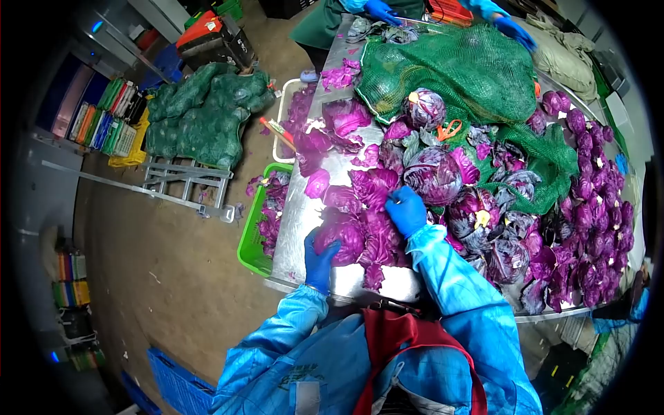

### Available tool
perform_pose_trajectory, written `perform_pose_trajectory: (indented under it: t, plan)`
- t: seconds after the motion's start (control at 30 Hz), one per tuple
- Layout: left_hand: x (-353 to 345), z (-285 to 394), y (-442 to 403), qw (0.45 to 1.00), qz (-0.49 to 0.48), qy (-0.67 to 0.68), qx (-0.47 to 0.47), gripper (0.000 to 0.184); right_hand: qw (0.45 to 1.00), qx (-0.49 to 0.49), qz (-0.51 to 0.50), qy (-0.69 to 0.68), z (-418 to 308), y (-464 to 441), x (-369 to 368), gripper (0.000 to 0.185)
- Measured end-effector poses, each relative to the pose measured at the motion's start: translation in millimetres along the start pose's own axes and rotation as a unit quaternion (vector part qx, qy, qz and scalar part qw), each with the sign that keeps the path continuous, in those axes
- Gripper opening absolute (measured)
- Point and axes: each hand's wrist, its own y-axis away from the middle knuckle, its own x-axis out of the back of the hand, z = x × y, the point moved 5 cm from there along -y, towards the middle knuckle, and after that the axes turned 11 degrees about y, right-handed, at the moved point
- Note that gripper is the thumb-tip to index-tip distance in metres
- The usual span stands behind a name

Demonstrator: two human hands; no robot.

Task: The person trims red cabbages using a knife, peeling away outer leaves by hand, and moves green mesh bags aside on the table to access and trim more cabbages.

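Observation:
My left hand (321, 259), in a blue glove, is wrapped round the near left side of a purple cabbage (340, 237) at the metal table's front edge. To its right, my right hand (406, 209), also blue-gloved, is closed above loose purple leaves (379, 232); what it pinches, if anything, is too small to make out. Right of that hand lie darker whole cabbages (432, 176). An orange-handled tool (449, 129) rests beyond them.
Green net sacks (449, 69) cover the far table, where a co-worker's gloved hands (515, 32) show. Rows of cabbages (595, 207) stand at right. Left of the metal table (296, 228) are a green crate (252, 242), a white bin (282, 114) and filled net sacks (207, 114).

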Motion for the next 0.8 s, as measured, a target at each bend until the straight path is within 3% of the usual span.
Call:
perform_pose_trajectory:
  t: [0.07,0.17,0.2,0.27,0.3,0.47,0.57,0.6,0.7,0.77,0.8]
  plan:
    - [9,1,5,0.997,-0.018,0.068,0.017,0.063,0.997,-0.071,-0.035,0.009,13,-12,13,0.028]
    - [19,4,5,0.995,-0.021,0.097,0.027,0.061,0.999,0.026,0.018,0.017,-42,11,46,0.036]
    - [18,7,7,0.995,-0.027,0.091,0.027,0.061,0.997,0.066,-0.034,0.026,-55,21,43,0.049]
    - [11,14,11,0.993,-0.046,0.102,0.045,0.064,0.974,0.193,-0.115,-0.010,-74,47,26,0.053]
    - [4,20,14,0.993,-0.062,0.092,0.044,0.065,0.964,0.179,-0.196,-0.032,-84,54,20,0.053]
    - [-19,52,19,0.992,-0.127,0.018,0.017,0.071,0.957,0.169,-0.202,-0.122,-96,54,19,0.038]
    - [-29,67,24,0.986,-0.161,-0.040,0.011,0.074,0.960,0.162,-0.200,-0.110,-94,52,35,0.030]
    - [-32,68,25,0.984,-0.170,-0.059,0.011,0.074,0.961,0.217,-0.148,-0.089,-90,52,37,0.028]
    - [-37,72,27,0.974,-0.203,-0.091,-0.029,0.075,0.983,0.144,-0.065,-0.098,-65,46,35,0.025]
    - [-32,67,26,0.981,-0.192,-0.014,-0.015,0.074,0.991,-0.089,-0.090,-0.040,-22,31,36,0.032]
    - [-29,65,25,0.983,-0.184,0.024,-0.009,0.074,0.991,-0.092,-0.065,-0.072,-15,33,44,0.038]
